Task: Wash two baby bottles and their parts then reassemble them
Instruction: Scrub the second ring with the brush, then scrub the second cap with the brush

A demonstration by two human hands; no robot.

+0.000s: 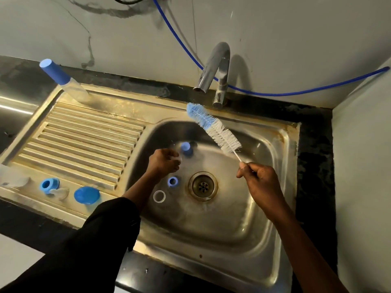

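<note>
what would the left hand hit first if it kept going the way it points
Most likely the blue cap standing in the sink, just beyond the fingertips of the left hand. Depth is unclear; they may already touch it.

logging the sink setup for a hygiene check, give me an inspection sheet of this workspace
surface: steel sink, stained rim; ribbed drainboard on its left.
job's things: capped bottle stands back left; blue ring and clear ring lie in the basin; second blue ring, teat and dome cap sit along the drainboard's front.
clutter: clear item at the left edge, cannot tell what.
grippers: left hand grips a blurred blue-capped piece; right hand holds the bottle brush by its wire.
cables: blue hose runs along the wall behind the tap.
surroundings: marbled wall, dark counter.
</note>
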